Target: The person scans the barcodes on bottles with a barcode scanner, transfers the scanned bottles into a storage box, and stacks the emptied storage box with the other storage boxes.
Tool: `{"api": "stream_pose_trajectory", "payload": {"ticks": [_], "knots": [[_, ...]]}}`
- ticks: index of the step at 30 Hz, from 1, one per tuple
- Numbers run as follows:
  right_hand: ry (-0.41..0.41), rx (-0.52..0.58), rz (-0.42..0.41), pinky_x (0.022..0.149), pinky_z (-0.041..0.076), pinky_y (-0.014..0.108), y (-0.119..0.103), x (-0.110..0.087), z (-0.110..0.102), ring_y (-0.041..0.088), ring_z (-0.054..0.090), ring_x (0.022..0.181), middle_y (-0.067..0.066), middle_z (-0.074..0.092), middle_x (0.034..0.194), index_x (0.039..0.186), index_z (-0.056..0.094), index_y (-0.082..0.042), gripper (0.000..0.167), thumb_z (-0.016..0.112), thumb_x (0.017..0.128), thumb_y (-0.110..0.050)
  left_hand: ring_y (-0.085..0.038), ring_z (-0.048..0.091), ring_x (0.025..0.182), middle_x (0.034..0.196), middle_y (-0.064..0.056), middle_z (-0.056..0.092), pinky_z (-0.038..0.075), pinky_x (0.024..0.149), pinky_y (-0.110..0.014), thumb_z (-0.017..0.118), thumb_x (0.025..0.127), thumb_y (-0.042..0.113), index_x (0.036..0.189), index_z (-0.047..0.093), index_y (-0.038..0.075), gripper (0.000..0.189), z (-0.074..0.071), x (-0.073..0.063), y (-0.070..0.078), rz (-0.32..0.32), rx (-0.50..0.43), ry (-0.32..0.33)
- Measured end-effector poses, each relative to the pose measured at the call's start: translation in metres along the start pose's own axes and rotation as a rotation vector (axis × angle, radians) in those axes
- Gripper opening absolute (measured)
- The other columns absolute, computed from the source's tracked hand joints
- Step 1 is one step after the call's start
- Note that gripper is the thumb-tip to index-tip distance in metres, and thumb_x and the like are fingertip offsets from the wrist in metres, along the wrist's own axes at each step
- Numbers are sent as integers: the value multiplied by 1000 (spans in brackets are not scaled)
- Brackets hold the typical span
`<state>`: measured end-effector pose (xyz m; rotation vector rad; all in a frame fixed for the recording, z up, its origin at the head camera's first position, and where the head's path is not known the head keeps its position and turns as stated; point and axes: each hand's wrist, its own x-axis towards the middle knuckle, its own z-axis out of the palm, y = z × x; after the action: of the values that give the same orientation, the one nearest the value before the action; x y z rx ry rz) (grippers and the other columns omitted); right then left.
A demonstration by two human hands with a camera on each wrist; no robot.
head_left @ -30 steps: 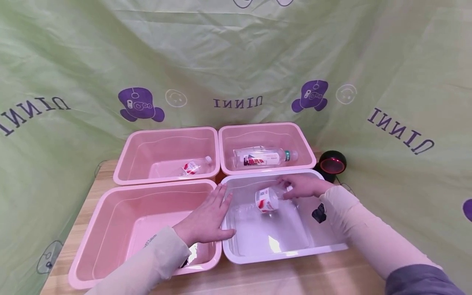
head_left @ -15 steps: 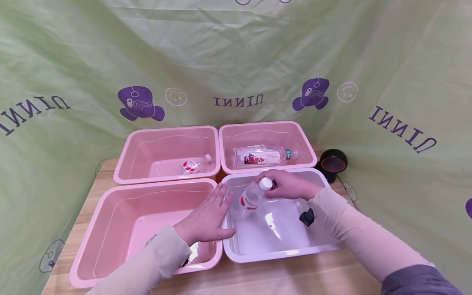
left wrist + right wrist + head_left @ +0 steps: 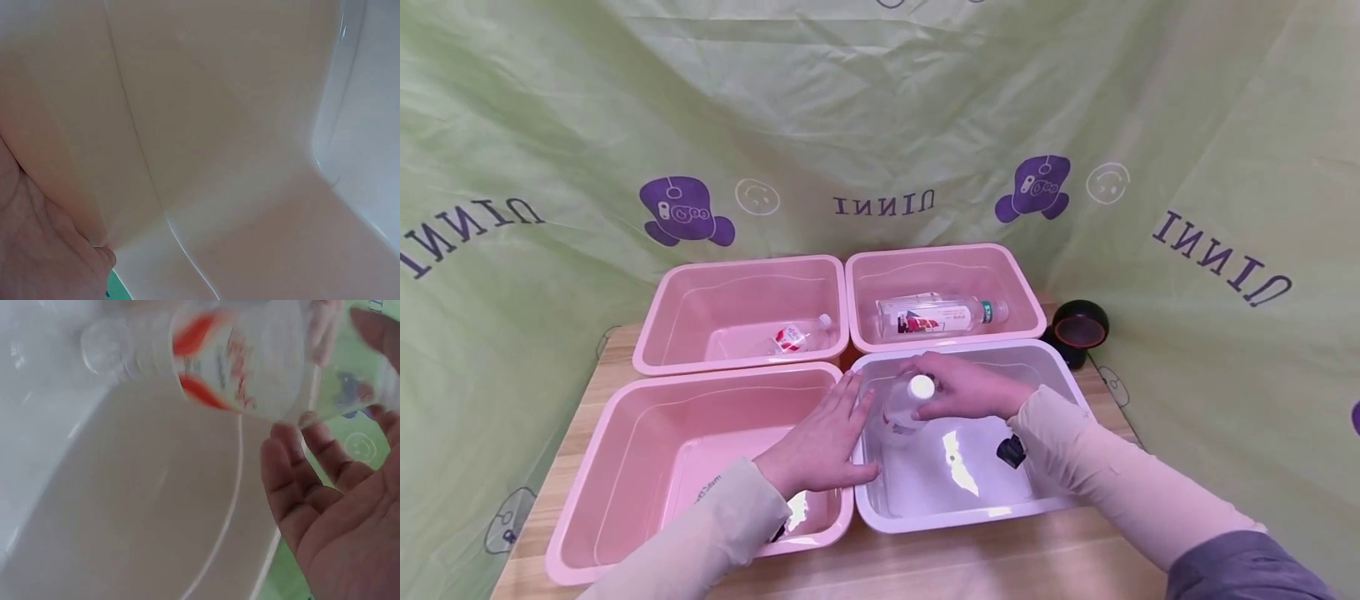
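A clear plastic bottle with a white cap stands nearly upright inside the white basin, by its left wall. My right hand grips it near the cap. In the right wrist view, the bottle shows its red and white label, with my right hand curled about its upper end. My left hand rests with straight fingers across the touching rims of the white basin and the front pink basin. Only part of my left hand shows in the left wrist view.
A red-labelled bottle lies in the back left pink basin. The back right pink basin holds a larger bottle with a green neck band. A black round device stands at the right, before a green curtain.
My right hand has moved left across the white basin with the bottle, turning it from lying to nearly upright. My left hand has stayed in place.
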<state>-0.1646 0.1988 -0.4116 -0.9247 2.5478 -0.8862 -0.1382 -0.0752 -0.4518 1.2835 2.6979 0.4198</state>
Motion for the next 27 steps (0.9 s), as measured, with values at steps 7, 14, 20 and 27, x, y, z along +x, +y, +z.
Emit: {"api": "stream_pose_trajectory", "payload": {"ticks": [7, 14, 20, 27], "knots": [[-174, -25, 15, 93, 54, 39, -5, -2, 1, 25, 63, 107, 16, 46, 146, 130, 65, -10, 56, 88, 80, -22, -48, 10, 154, 163, -37, 15, 14, 124, -54, 66, 89, 52, 154, 32, -14, 98, 1, 0, -1, 14, 12, 4], [-137, -143, -19, 98, 51, 36, -14, -2, 23, 20, 62, 108, 9, 63, 128, 130, 63, -3, 64, 91, 76, -23, -49, 9, 154, 163, -37, 15, 13, 124, -55, 66, 87, 50, 153, 33, -15, 98, 2, 0, -2, 17, -25, 15], [-60, -145, 41, 95, 53, 38, -31, 1, 44, 21, 62, 104, 8, 67, 117, 128, 62, -2, 66, 91, 76, -29, -49, 10, 153, 163, -37, 17, 14, 124, -54, 67, 87, 49, 152, 35, -15, 97, 0, 0, -3, 21, -24, 37], [4, -91, 31, 96, 53, 41, -27, -2, 34, 23, 65, 109, 6, 68, 121, 132, 63, -5, 60, 86, 84, -33, -49, 10, 154, 162, -38, 17, 14, 124, -55, 66, 89, 51, 153, 35, -14, 97, 1, 0, -2, 14, -16, 23]]}}
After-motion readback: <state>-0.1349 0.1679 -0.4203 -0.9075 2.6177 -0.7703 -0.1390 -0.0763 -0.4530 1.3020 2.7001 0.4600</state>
